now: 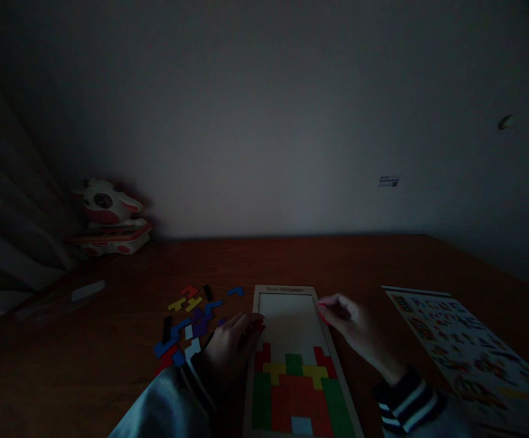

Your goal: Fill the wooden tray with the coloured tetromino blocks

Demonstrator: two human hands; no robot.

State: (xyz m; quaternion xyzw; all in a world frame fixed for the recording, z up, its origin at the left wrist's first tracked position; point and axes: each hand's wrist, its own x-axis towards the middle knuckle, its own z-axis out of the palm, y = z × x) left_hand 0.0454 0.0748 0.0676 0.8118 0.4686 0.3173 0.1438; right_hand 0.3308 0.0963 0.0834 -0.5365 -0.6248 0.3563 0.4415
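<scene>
A wooden puzzle board (284,289) lies in front of me, its lower part filled with red, green, yellow and white pieces and its upper part bare. At the board's left edge my left hand (233,344) is closed on a red puzzle piece (259,325), partly hidden by the fingers. Over the right edge my right hand (349,322) pinches another red puzzle piece (323,310) between thumb and fingers. Left of the board, loose puzzle pieces (202,324) in several colours are scattered, some behind my left hand.
A printed picture sheet (465,347) lies on the brown table (337,261) at the right. A cow-shaped toy (109,213) stands at the far left, near a curtain (13,201). One pale strip (88,290) lies on the left of the table. The wall rises behind; the room is dim.
</scene>
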